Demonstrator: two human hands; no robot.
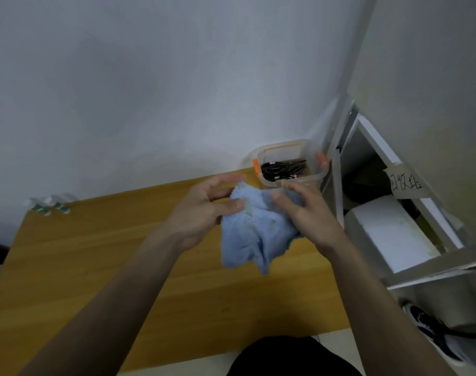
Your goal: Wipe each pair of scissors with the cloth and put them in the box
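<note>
1. At the far left corner of the counter [68,267] I see small white bottles with green labels [51,206] lying against the wall; wide bare wood runs from them toward my hands, and the counter's near edge crosses the bottom of my view.
2. My left hand [201,213] is raised above the counter, thumb pressing the blue cloth [253,234] against its palm side, the other fingers [226,179] loosely extended above the cloth's top edge.
3. The cloth hangs bunched between both hands, its lower corners drooping toward the wood; I cannot tell whether they touch it.
4. My right hand [310,213] grips the cloth's right side, thumb on the front, fingers curled behind the folds.
5. Whether scissors sit inside the cloth I cannot tell.
6. Just beyond my right fingertips, the clear box [291,147] with orange clips sits at the counter's far right corner by the wall, black-handled scissors [283,169] lying inside.
7. Right of the counter's edge stands a grey shelf unit [337,191], close beside the box.
</note>
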